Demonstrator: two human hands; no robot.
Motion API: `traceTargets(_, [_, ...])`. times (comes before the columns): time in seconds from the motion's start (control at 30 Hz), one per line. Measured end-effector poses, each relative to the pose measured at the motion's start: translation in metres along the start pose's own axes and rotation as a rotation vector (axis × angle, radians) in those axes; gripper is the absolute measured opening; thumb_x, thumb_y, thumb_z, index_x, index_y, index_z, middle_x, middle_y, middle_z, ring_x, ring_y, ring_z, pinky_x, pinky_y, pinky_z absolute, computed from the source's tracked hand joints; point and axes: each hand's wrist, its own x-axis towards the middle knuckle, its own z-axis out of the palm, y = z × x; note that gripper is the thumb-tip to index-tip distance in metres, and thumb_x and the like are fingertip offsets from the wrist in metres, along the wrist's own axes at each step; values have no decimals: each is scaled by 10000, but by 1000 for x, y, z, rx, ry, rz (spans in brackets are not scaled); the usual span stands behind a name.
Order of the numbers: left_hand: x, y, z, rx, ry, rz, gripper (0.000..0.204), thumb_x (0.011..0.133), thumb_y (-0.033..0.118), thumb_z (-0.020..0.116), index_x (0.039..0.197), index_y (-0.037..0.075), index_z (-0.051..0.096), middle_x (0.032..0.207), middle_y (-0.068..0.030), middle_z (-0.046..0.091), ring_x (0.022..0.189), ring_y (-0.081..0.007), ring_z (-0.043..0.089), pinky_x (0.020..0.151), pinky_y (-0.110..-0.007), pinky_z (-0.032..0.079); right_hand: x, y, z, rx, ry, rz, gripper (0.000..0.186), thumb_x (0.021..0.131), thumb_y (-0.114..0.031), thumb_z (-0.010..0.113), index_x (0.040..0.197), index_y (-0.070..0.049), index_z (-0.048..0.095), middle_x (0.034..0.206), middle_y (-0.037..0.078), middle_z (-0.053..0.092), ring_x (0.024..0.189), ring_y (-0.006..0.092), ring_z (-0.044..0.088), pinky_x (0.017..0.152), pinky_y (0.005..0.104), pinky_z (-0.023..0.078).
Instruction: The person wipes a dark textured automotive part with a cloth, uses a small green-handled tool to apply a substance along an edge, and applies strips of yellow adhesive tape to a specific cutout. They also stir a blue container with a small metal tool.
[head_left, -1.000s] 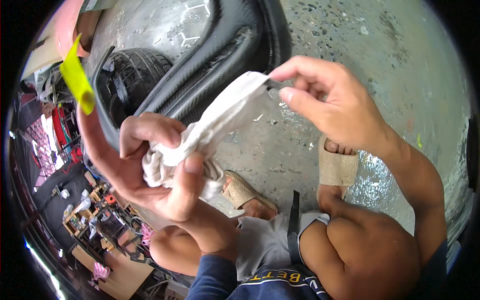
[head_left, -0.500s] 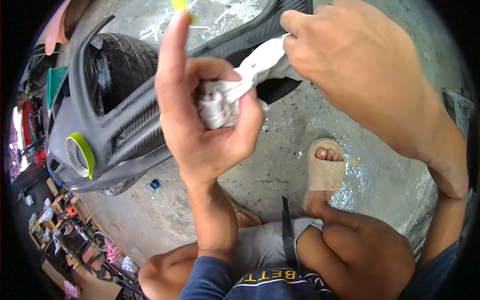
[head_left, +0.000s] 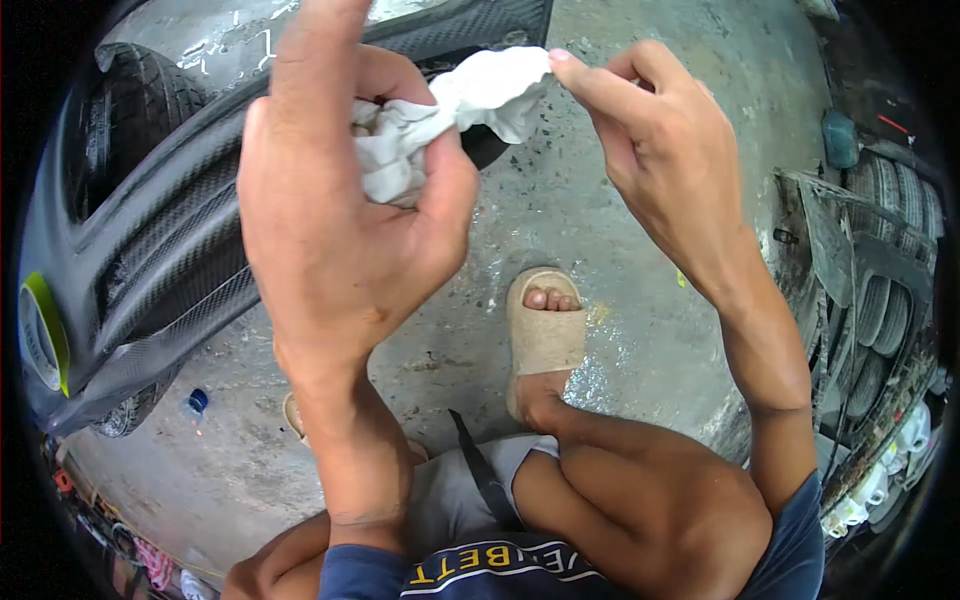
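My left hand (head_left: 340,220) is closed round a crumpled white cloth (head_left: 395,155), gripping it between the thumb and curled fingers, while the index finger points up past the top of the picture. The cloth's free end stretches out to the right. My right hand (head_left: 670,140) pinches that end at its fingertips. Both hands are raised in front of a dark grey vehicle body panel (head_left: 165,235) with a carbon-like pattern. On the panel, at far left, stands a roll of yellow-green tape (head_left: 45,335).
Under the panel are tyres (head_left: 140,110). A small blue-capped bottle (head_left: 195,402) lies on the concrete floor (head_left: 440,370). My sandalled foot (head_left: 548,320) is below the hands. At right, stacked tyres (head_left: 885,320) and old panels line the edge. A tiny yellow-green bit (head_left: 681,279) shows beside my right forearm.
The view has shifted right, so the panel and tape sit further left. My right hand has turned from a fist on the cloth to a fingertip hold. The yellow-green bit at my left index fingertip is gone from there.
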Motion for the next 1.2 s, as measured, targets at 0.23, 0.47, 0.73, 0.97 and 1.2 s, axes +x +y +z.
traceTargets(0.23, [4, 6, 8, 189, -33, 28, 818, 748, -28, 698, 1526, 67, 465, 882, -38, 661, 847, -157, 620, 843, -283, 488, 7, 1, -2, -84, 11, -18, 309, 881, -30, 698, 1154, -161, 758, 873, 88, 615, 762, 283, 634, 656, 390, 503])
traceTargets(0.47, [8, -1, 22, 487, 63, 73, 815, 765, 114, 684, 1544, 113, 444, 1189, -76, 699, 1139, -261, 614, 1128, -455, 332, 2, -12, 22, 37, 143, 155, 214, 884, -79, 713, 1087, -122, 767, 885, 95, 642, 776, 291, 659, 656, 397, 511])
traceTargets(0.73, [8, -5, 21, 555, -8, 45, 840, 737, 192, 648, 1547, 125, 434, 1248, -48, 696, 1171, -273, 615, 1168, -459, 262, 20, 6, 24, 471, 67, 322, 144, 903, -137, 721, 1026, -70, 756, 824, 103, 654, 743, 281, 660, 653, 397, 497])
traceTargets(0.97, [10, -4, 24, 559, 30, 60, 817, 719, 163, 645, 1507, 69, 453, 1212, -95, 663, 1148, -301, 589, 1145, -474, 282, 34, 20, 16, 625, -189, 406, 145, 906, -139, 720, 1028, -69, 752, 826, 97, 652, 740, 269, 653, 649, 388, 492])
traceTargets(1.2, [9, 0, 25, 564, 41, 61, 796, 700, 133, 642, 1468, 14, 471, 1176, -142, 631, 1125, -330, 563, 1123, -489, 301, 21, 12, 37, 596, -72, 408, 145, 908, -140, 719, 1031, -67, 748, 828, 91, 649, 737, 258, 646, 644, 379, 486])
